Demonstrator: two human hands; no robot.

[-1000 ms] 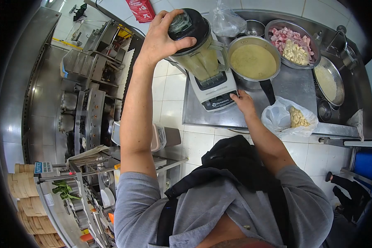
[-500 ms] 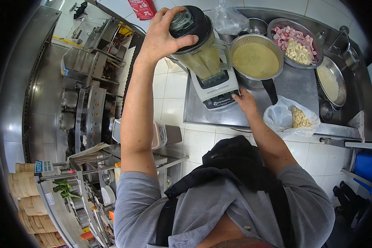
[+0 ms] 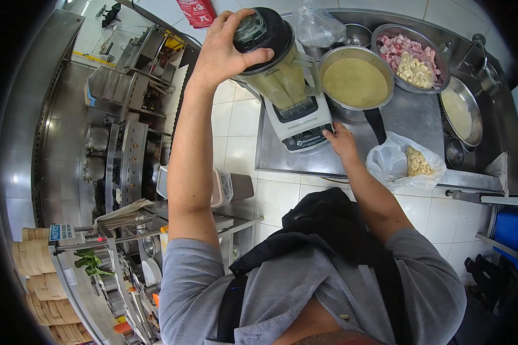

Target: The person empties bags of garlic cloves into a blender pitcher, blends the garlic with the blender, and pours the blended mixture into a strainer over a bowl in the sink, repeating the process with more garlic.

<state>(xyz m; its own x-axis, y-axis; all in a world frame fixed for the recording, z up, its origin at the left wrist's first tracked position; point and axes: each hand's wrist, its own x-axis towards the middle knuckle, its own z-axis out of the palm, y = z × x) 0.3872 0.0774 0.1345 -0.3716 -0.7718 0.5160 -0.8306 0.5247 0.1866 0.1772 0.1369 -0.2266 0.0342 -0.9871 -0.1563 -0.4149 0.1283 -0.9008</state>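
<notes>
My left hand (image 3: 227,54) is spread over the black lid (image 3: 265,35) of a blender, fingers and thumb gripping its sides. The clear jar (image 3: 279,86) holds a pale greenish mixture. It stands on a white base (image 3: 305,129) with a dark front panel. At the right corner of that panel rests my right hand (image 3: 341,140), fingertips on the base's edge and a control there hidden by them. Right beside the blender sits a pot (image 3: 355,83) of yellowish liquid, its black handle (image 3: 375,125) pointing toward me.
A steel bowl (image 3: 410,60) of raw meat and pale pieces stands behind right, near a strainer (image 3: 460,112) of white grains. A plastic bag (image 3: 388,161) with pale nuts lies at the counter's front edge. Bamboo steamers (image 3: 34,257) are stacked far left. Another person's dark-clad legs (image 3: 489,273) show at right.
Compared with a second ago, the view has shifted slightly. Both hands keep their places on the blender. The other person's legs at the right have moved.
</notes>
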